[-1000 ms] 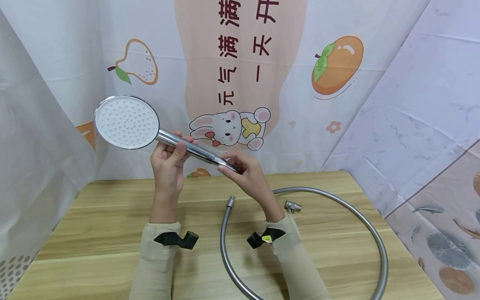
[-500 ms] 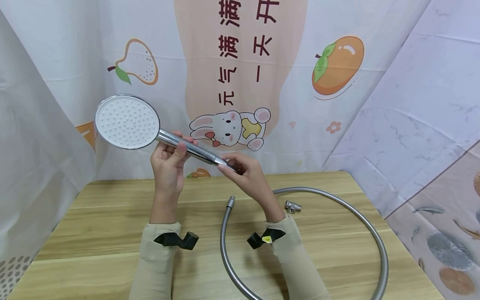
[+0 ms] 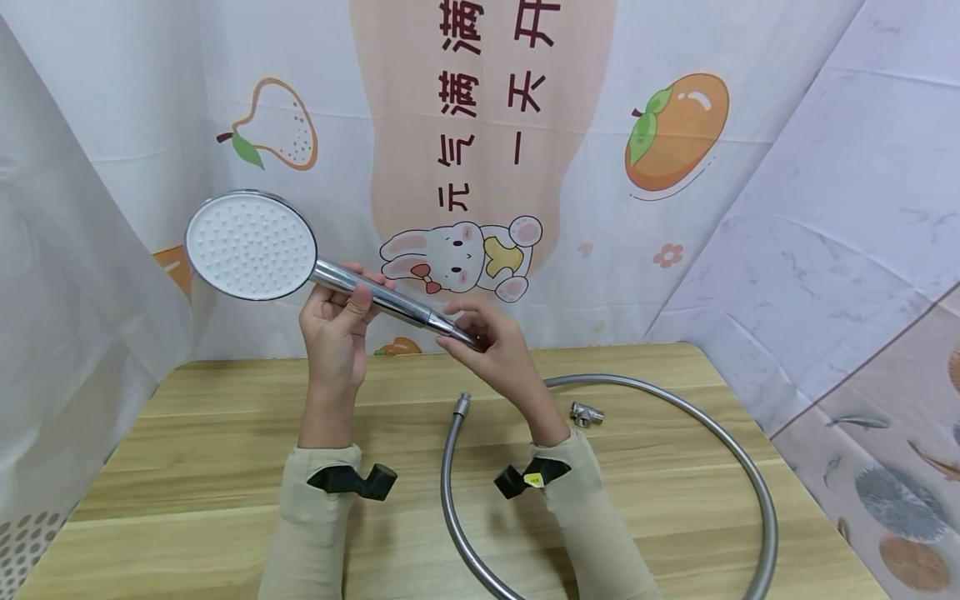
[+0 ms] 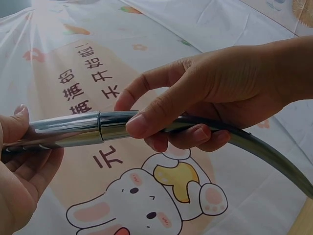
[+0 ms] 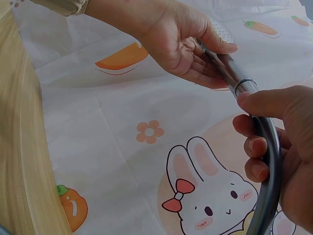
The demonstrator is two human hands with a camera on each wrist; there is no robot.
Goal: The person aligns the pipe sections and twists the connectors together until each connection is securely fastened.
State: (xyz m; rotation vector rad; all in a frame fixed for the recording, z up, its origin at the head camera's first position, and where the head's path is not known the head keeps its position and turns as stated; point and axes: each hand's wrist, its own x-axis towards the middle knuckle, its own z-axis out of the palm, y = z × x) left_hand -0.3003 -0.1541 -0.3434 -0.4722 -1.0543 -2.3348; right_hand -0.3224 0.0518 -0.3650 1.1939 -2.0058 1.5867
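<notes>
A chrome hand shower (image 3: 251, 246) with a round white spray face is held up above the table, its face toward the head camera. My left hand (image 3: 336, 333) grips its handle, thumb in front and fingers behind. At the handle's lower end my right hand (image 3: 498, 350) pinches the hose's metal connector (image 4: 117, 125) between thumb and fingers. The connector lies in line with the handle, end against end. From there the grey shower hose (image 4: 254, 142) bends away under my right palm. In the right wrist view the other fingers curl round the hose.
The hose loops over the wooden table (image 3: 210, 475), and its free end fitting (image 3: 462, 406) lies between my forearms. A small chrome tee fitting (image 3: 586, 414) lies right of my right wrist. Printed curtains (image 3: 585, 275) hang behind and at both sides.
My right index finger has lifted a little and the fingers have shifted on the connector. The shower head has moved very slightly left; my left hand keeps its grip.
</notes>
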